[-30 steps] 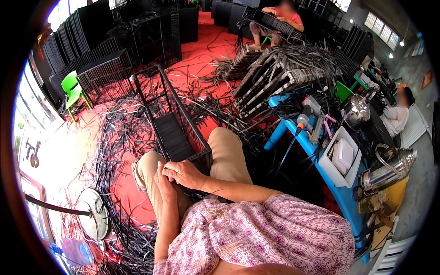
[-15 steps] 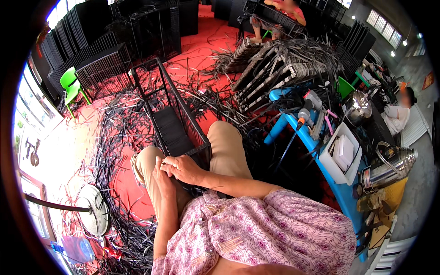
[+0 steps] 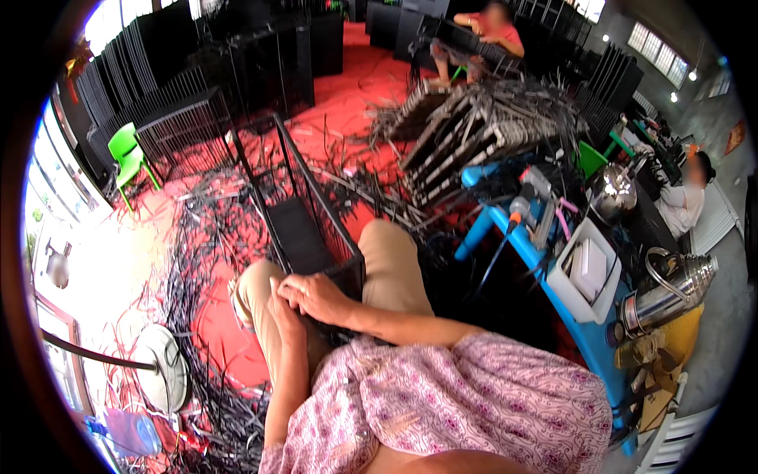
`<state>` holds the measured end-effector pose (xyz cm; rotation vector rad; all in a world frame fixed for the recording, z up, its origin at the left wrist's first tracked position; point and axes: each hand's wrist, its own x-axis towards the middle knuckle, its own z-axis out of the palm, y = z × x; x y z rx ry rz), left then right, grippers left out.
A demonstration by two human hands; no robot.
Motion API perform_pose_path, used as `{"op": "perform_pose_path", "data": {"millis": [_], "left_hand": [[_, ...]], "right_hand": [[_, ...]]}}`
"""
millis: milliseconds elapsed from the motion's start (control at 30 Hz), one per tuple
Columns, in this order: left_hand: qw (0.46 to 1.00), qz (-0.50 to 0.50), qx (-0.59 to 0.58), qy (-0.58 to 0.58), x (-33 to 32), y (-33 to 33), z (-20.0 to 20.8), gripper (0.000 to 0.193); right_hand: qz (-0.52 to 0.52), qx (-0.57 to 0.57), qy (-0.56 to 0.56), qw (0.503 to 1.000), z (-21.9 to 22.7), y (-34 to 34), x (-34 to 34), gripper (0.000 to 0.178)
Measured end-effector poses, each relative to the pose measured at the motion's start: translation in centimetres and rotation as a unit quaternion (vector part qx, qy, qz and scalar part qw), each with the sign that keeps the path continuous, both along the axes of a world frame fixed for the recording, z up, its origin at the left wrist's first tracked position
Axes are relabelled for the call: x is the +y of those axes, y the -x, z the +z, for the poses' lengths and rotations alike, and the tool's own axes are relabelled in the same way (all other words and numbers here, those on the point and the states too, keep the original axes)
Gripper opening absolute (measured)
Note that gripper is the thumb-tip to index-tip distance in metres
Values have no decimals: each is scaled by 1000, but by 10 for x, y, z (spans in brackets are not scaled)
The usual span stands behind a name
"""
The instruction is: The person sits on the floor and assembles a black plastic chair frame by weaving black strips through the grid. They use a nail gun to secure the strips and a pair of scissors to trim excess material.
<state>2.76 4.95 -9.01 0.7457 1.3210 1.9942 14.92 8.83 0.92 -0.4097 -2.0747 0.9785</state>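
Observation:
Between my knees leans a black open frame (image 3: 304, 170) with a dark woven panel (image 3: 298, 233) in its lower part. My left hand (image 3: 289, 310) and my right hand (image 3: 317, 297) meet at the near end of the frame, just above my left thigh. The right fingers are pinched together against the left hand's fingertips, which are also closed. Whatever lies between them is too small or hidden to make out. Dark strips (image 3: 217, 213) lie in tangles on the red floor around the frame.
On my right stands a blue bench (image 3: 572, 344) with a power tool (image 3: 521, 207), a white bin (image 3: 562, 276) and a steel flask (image 3: 667, 292). Woven panels (image 3: 466, 134) are stacked ahead. A green chair (image 3: 130, 158) and a round white base (image 3: 162, 367) stand left. Two people sit farther off.
The view has shifted slightly, and the frame's far end appears a little lower and to the right. My hands stay together, with the right fingers slightly moved against the left.

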Motion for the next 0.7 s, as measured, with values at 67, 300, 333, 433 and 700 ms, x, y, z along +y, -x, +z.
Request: {"op": "perform_pose_path", "data": {"millis": [67,300,333,433,700], "left_hand": [[999,-35,-38,11,-1,-16,29,49],[996,-47,-72,40,-15,-15,32,50],[996,-44,-69,30,-12,-13,31,51],[1000,-14,-19,14,7,-11,30,51],[998,-20,-46,23,-8,-12,25,46]], "right_hand": [[-5,2,25,1000,-12,-4,7,23],[24,-43,135,990,-10,-5,-6,23],[18,-32,84,996,-8,-4,-5,23],[10,0,7,1000,-5,-1,10,18],[39,-1,70,997,-13,-6,0,19]]}}
